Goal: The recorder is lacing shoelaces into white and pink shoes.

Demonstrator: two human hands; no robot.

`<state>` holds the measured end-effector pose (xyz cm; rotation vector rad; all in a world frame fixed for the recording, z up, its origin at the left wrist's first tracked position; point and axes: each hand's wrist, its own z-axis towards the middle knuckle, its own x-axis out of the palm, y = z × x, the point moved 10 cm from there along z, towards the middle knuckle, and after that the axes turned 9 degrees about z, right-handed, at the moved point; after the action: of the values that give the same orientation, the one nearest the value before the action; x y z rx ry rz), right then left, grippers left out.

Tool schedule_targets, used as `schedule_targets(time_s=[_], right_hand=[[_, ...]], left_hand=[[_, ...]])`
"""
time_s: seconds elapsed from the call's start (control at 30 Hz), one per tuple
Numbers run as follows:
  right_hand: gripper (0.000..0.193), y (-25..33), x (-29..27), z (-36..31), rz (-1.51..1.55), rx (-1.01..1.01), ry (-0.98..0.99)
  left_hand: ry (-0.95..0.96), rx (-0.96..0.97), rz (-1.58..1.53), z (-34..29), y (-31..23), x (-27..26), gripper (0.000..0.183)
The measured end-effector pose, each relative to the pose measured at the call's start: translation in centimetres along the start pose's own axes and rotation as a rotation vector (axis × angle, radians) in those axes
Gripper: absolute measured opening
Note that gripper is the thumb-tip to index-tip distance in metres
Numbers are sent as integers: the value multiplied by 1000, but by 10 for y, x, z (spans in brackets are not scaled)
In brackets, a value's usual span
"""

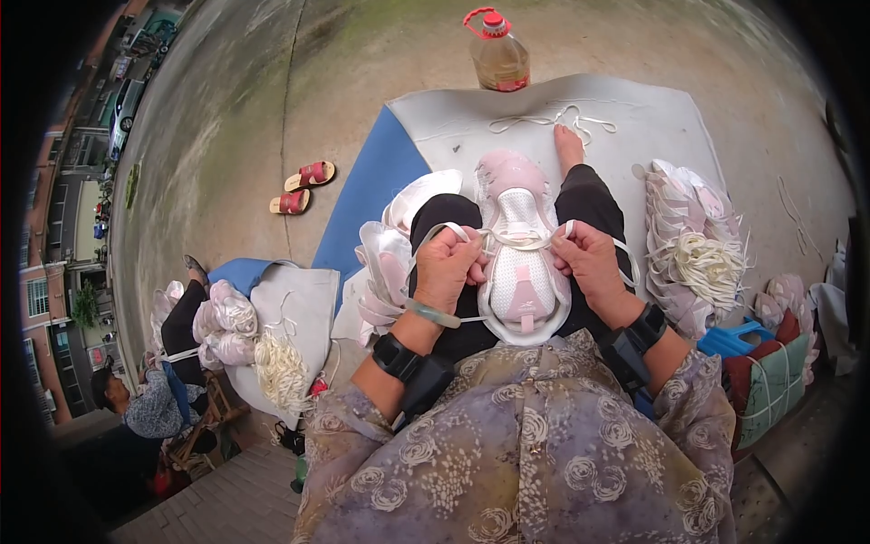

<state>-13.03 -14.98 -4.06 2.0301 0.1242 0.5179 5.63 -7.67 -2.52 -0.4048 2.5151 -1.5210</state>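
A pink and white shoe upper (526, 276) lies lengthwise between my thighs, its pink toe end farthest away. Across its middle runs a white shoelace (521, 243), threaded through the upper's sides. My left hand (444, 270) pinches the lace at the upper's left edge. On the opposite side, my right hand (591, 265) grips the lace between thumb and fingers. Loose lace trails from both hands, and the fingers partly hide it.
Beside my right leg, stacked uppers (675, 204) carry a bundle of white laces (700, 267). More uppers (381, 272) lie at my left. A red-capped bottle (501, 59) stands beyond the grey mat (453, 145). Red sandals (304, 186) and a seated person (163, 403) are leftward.
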Motion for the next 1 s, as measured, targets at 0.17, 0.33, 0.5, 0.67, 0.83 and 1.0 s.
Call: schedule_targets(time_s=[0.17, 0.33, 0.5, 0.67, 0.83, 1.0], right_hand=[[8, 6, 0, 3, -268, -158, 37], [8, 50, 47, -19, -1015, -723, 97], [11, 36, 35, -3, -813, -518, 77], [17, 17, 13, 5, -637, -291, 39], [21, 14, 6, 0, -545, -271, -15], [30, 51, 35, -31, -772, -616, 44]], left_hand=[[-4, 105, 63, 1, -2, 2, 8], [-110, 245, 187, 1, -9, 1, 4], [-274, 343, 294, 2, -17, -8, 0], [-314, 361, 361, 3, -17, -8, 3], [-324, 362, 363, 3, -17, -8, 4], [-355, 427, 446, 4, -24, -7, 5]])
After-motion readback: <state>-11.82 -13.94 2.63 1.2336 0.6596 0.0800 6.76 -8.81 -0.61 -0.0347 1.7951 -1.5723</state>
